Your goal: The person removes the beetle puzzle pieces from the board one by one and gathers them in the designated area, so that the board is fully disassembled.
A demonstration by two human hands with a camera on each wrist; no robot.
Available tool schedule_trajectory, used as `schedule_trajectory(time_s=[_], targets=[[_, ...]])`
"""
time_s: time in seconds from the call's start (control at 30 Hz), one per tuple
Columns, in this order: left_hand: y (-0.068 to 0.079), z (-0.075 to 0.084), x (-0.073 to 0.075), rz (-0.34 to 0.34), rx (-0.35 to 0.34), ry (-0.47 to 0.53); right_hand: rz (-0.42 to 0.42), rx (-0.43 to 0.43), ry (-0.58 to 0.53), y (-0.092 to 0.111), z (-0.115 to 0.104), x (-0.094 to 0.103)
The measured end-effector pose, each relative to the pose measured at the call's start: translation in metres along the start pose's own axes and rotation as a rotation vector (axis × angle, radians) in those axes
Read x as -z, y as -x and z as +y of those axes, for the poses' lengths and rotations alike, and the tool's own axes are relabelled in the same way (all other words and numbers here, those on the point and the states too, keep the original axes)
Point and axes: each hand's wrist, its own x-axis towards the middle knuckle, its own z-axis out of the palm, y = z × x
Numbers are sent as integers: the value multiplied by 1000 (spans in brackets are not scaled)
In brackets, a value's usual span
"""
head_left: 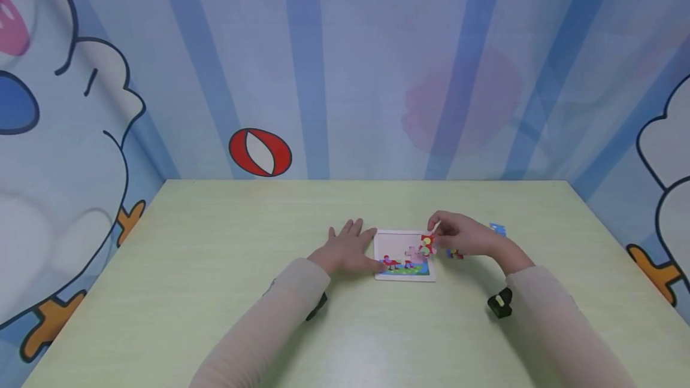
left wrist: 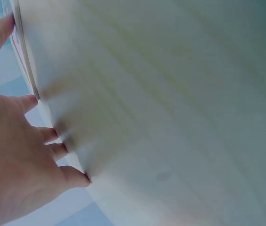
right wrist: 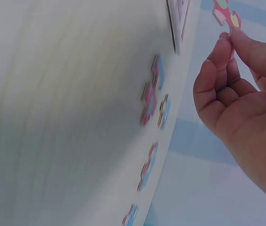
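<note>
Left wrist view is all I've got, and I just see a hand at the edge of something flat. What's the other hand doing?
Observer: The right hand pinches a red puzzle piece with round spots on it.

Child: Ooh! Is the flat thing all full of puzzle?

Observer: No, the upper left of the puzzle tray is bare.

Child: Are there more pieces anywhere?

Observer: Yes, several loose pieces lie on the table, to the right of the tray.
</note>
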Motion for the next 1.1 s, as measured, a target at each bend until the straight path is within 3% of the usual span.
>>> schedule_trajectory(time_s=[0.17, 0.5, 1.1], targets=[[1, 0, 0, -1, 5, -9, 12, 18, -12, 14, 6, 11], [2, -1, 0, -5, 11, -5, 35, -35, 17, 35, 23, 26], [1, 0, -1, -1, 2, -6, -3, -101, -34, 51, 52, 42]])
